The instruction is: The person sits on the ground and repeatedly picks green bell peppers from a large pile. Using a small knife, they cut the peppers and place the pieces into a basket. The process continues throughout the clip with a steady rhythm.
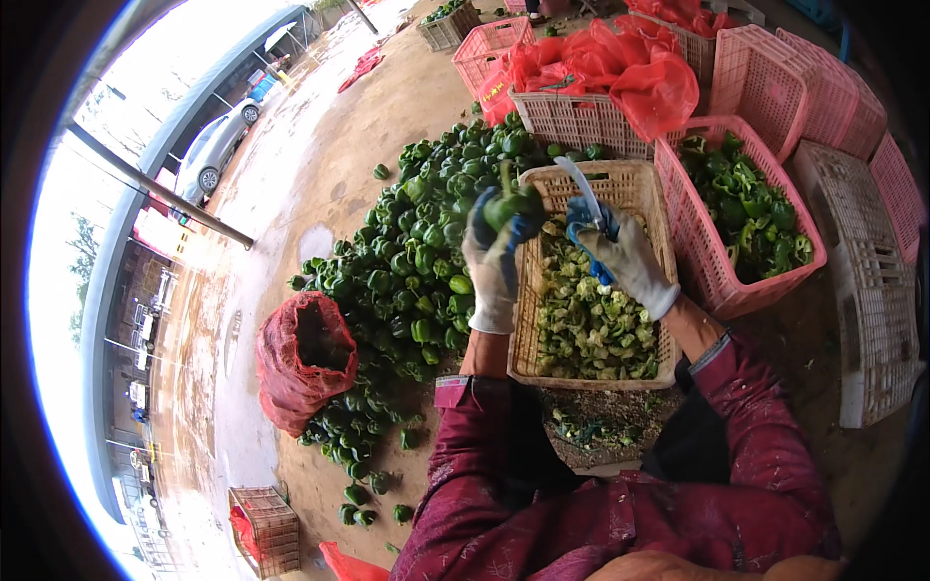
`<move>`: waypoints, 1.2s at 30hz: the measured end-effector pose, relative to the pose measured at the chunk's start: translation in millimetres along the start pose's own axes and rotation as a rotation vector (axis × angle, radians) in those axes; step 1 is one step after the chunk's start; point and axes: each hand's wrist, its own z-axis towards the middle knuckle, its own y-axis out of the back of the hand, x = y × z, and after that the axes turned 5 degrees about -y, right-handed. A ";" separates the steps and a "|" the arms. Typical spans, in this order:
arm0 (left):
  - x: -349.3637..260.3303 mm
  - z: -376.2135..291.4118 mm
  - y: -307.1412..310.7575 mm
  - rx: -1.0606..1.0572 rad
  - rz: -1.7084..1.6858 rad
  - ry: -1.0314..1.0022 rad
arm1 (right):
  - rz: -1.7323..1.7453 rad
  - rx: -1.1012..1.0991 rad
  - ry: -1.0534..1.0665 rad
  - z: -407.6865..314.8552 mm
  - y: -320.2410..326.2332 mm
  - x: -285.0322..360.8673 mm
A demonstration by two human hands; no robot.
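My left hand (495, 250), in a white glove with blue-coated fingers, grips a whole green bell pepper (513, 206) with its stem pointing up. In my right hand (626, 250), gloved the same way, is a knife (579, 184) whose curved blade points up and away from me. The blade stands apart from the pepper. Below both hands sits a beige plastic crate (524, 319) with pale green pepper cores (592, 323) in it. To my left spreads a large heap of green bell peppers (407, 247) on the ground.
At my right stands a pink crate (719, 269) of cut green peppers (748, 210). Ahead, red plastic bags (596, 62) cover another crate (581, 120). A red mesh sack (280, 363) rests against the heap. Stacked crates (763, 80) line the right side. A car (211, 156) is parked far left.
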 end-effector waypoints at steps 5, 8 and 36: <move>-1.5 -15.6 -19.8 0.230 0.064 0.125 | 0.125 0.053 -0.028 15.1 -0.7 12.5; -6.9 -14.4 -24.0 0.257 0.086 0.172 | 0.260 0.082 -0.129 11.5 3.9 13.5; 34.2 -21.2 -25.0 0.326 0.267 0.368 | -0.600 0.130 0.140 24.9 41.9 -29.1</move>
